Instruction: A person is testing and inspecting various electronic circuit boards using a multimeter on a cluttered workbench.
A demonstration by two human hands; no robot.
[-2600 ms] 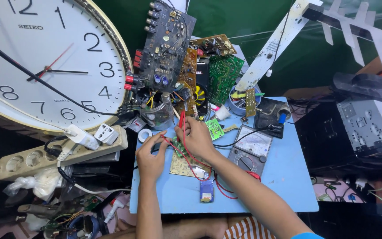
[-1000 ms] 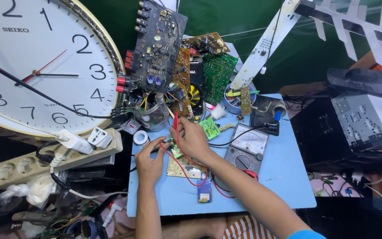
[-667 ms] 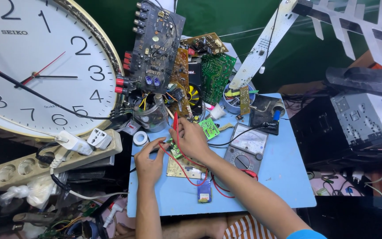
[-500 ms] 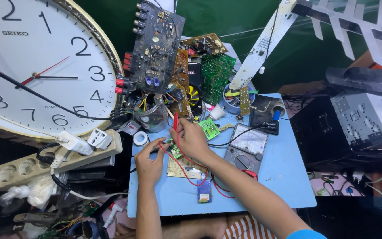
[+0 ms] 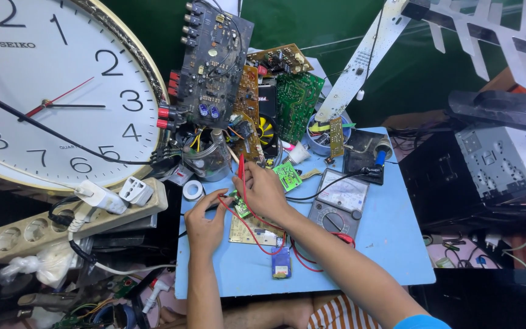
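My right hand [image 5: 265, 191] grips a red test probe [image 5: 241, 171], its tip pointing down at a small green circuit board [image 5: 240, 206]. My left hand [image 5: 205, 216] pinches the other probe and steadies that small board from the left. Both hands work over a beige circuit board [image 5: 245, 229] lying on the blue table [image 5: 385, 244]. Red leads [image 5: 257, 234] trail from the probes toward an analog multimeter [image 5: 337, 204] to the right of my right hand. A small blue module [image 5: 280, 265] lies near the table's front edge.
Behind the hands stand upright circuit boards [image 5: 214, 61], a green board [image 5: 296, 100] and a glass jar [image 5: 205, 159]. A big wall clock [image 5: 50, 91] and a power strip [image 5: 68, 222] with plugs sit left. A car stereo unit [image 5: 506, 164] sits right, a white antenna [image 5: 458, 30] above.
The view has shifted slightly since the earliest frame. Both hands stay over the small green board with the probes; only tiny adjustments of the fingers show.
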